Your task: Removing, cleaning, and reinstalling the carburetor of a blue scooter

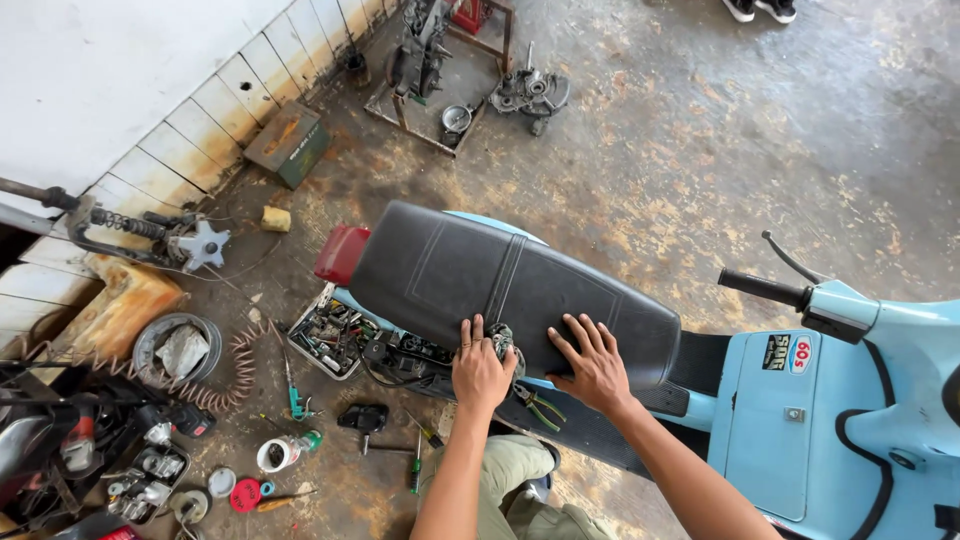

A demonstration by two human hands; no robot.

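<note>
A light blue scooter (pixel 800 420) stands on the workshop floor with a long black seat (pixel 500 285) and a red tail light (pixel 340 252). My left hand (pixel 480 368) rests at the seat's near edge, its fingers closed around a small dark metal part (pixel 502 340). My right hand (pixel 592 362) lies flat on the seat's side with fingers spread, holding nothing. Green-handled pliers (pixel 538 405) lie just below, between my hands. My knee in olive trousers (pixel 505 470) shows beneath my arms.
A tray of small parts and tools (pixel 328 340) sits on the floor by the scooter's rear. Screwdrivers (pixel 416 465), a coiled hose (pixel 240 365), a green metal box (pixel 290 145) and engine parts (pixel 530 92) lie around. A white tiled wall (pixel 150 90) runs along the left.
</note>
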